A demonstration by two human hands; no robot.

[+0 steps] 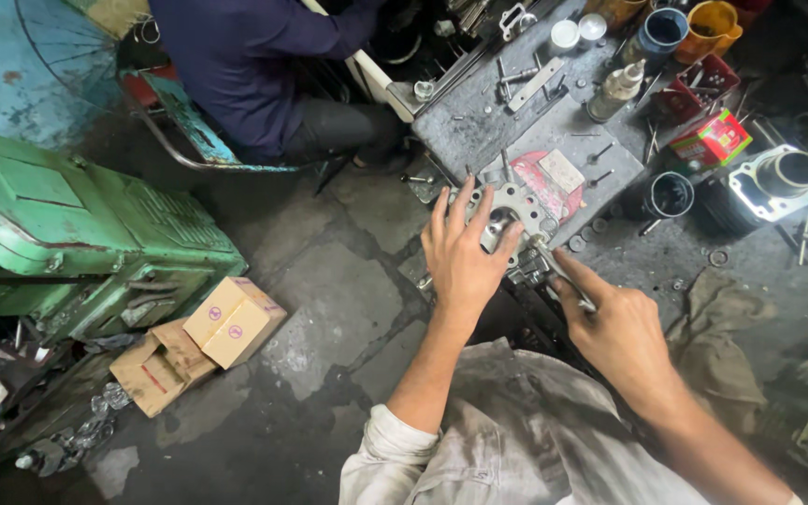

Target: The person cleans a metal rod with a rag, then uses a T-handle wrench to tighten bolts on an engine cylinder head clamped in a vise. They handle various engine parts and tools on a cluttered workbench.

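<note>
Gasket on metal engine part, at near edge of table. Left hand spread flat, open fingers pressing gasket. Right hand closed on thin tool, tip at gasket edge. Risk: tool slip tears gasket or jabs left fingers; loose bolts beside gasket may roll off.

A cracked, oil-stained concrete floor is seen throughout. A green machine housing is set at left, two cardboard boxes beside it. A cluttered grey surface is lit softly from above.
</note>
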